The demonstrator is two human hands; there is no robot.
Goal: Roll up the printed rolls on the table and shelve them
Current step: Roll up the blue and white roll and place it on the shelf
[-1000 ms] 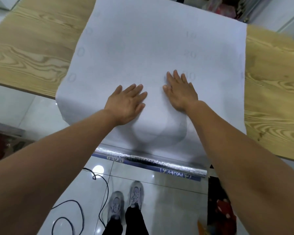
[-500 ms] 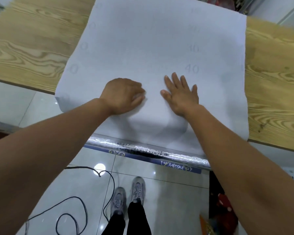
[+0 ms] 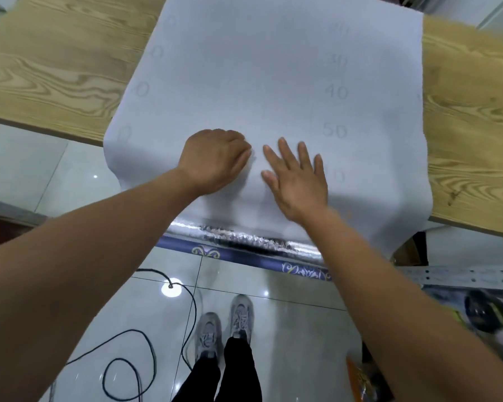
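A long white printed sheet is lying across the wooden table, and its near end is hanging over the table edge toward the person. Faint grey numbers, such as 40 and 50, are showing on the paper along its right side. At the bottom of the hanging part, the sheet is ending in a rolled part, which is shiny silver. A blue patterned strip is showing just under it. This rolled part is hanging below the table edge and above the floor.

The left hand is resting on the sheet close to the table edge, with its fingers curled in toward the palm. It cannot be told if they are pinching the paper or only pressing on it. The right hand is lying just beside it, flat on the sheet, with its fingers straight and spread, gripping nothing. The two hands are near each other but not touching.

Below, the person's grey shoes are standing on the glossy tiled floor. A black cable is looping on the tiles to the left of them. At the right, a perforated metal strip is showing below the table.
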